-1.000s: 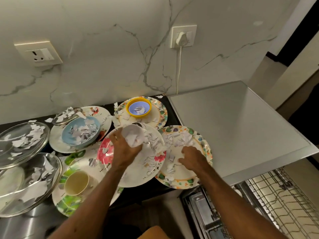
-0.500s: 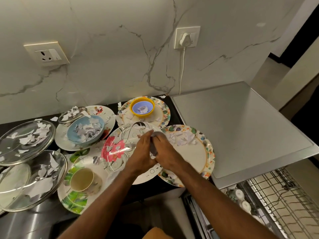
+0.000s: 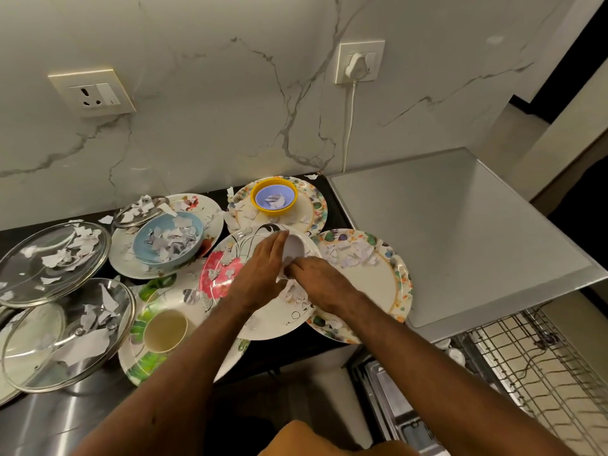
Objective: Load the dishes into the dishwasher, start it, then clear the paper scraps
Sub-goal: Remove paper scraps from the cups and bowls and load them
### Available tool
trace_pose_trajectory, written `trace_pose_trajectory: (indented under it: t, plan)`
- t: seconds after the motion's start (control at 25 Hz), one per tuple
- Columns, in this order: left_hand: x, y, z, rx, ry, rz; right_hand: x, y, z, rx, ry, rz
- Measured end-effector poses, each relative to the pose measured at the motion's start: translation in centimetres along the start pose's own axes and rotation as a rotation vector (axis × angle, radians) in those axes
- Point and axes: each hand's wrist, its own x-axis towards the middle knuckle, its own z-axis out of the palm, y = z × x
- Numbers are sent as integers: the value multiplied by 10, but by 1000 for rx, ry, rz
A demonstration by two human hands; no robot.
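Head view: near the table's front edge, the left hand [image 3: 260, 274] grips a tilted white cup [image 3: 296, 250] over the floral plate [image 3: 223, 274]. The right hand [image 3: 320, 284] pinches paper scraps [image 3: 289, 290] at its mouth. The cup is best emptied fully before racking.

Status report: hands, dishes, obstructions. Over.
Left hand holds white cup over flowered plate. Right hand pinches paper scraps at its mouth. Scrap-strewn plates, lids crowd the counter.

Paper scraps [image 3: 171, 242] across overlapping plates [image 3: 368, 286]
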Motion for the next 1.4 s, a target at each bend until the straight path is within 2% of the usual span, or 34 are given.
trace_pose_trajectory:
  t: [0.08,0.2,0.28,0.4,0.48,0.52,0.6,0.68,0.76,0.8,0.92,1.0,1.12,1.28,1.4]
  plan:
    - [3,-9,-7,56,-7,-4,-5,10,2,16,22,95]
    - [6,-14,-12,39,-5,-43,-9,17,3,202,76,230]
    - [9,-8,-8,28,-13,12,-9,12,3,301,79,195]
    - [13,8,-2,8,-43,62,-8,10,12,194,30,90]
    - [16,10,0,-25,-17,41,-17,13,14,204,14,126]
    - [18,9,2,-51,-5,20,-25,15,12,273,69,157]
    - [23,13,4,-124,3,-43,-42,19,7,476,330,276]
    - [33,30,4,-265,8,-127,-56,27,4,716,579,537]
    - [43,59,8,-449,10,-206,-66,37,0,1104,563,816]
    - [47,76,12,-539,-21,-229,-71,43,-2,1299,535,888]
    - [59,128,29,-727,-223,-259,-98,56,-16,1769,593,951]
    - [65,157,43,-807,-344,-203,-123,65,-25,1910,682,919]
    - [78,206,60,-796,-532,-128,-169,88,-35,1950,861,948]
    - [99,268,96,-702,-753,-62,-241,131,-37,1842,1033,1045]
    - [120,299,144,-306,-771,84,-298,161,-33,1745,1107,1110]
